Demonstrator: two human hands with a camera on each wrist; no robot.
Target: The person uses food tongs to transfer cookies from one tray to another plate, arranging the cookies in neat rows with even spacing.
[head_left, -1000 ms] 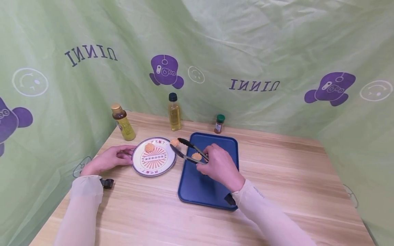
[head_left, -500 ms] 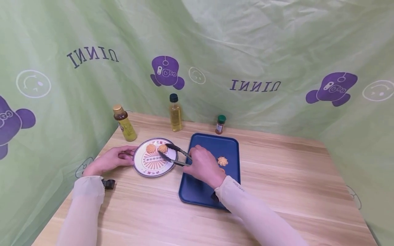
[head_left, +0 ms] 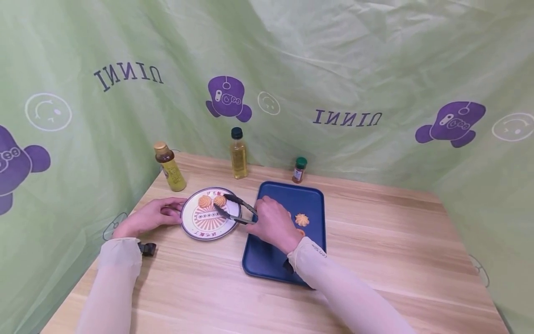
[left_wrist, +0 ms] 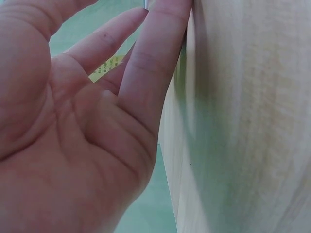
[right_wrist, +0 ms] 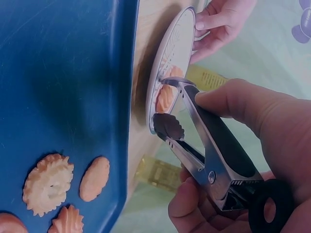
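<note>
Here, across the lower half of the head view, the pale, grained wooden table (head_left: 375,260) carries a smooth, round-cornered dark blue tray (head_left: 273,260) at centre, and just left of it a round, glossy plate (head_left: 199,230) printed with orange rays. At centre-left the left hand (head_left: 143,218) lies with fingers relaxed and nearly straight, their tips touching the plate's left rim, while the right hand (head_left: 273,225) curls its fingers and thumb around shiny metal tongs (head_left: 238,209) with black grips. The scalloped tips stand parted over the plate beside two ridged, swirl-shaped orange cookies (head_left: 212,201); another cookie (head_left: 302,219) lies on the tray, right of the hand.
</note>
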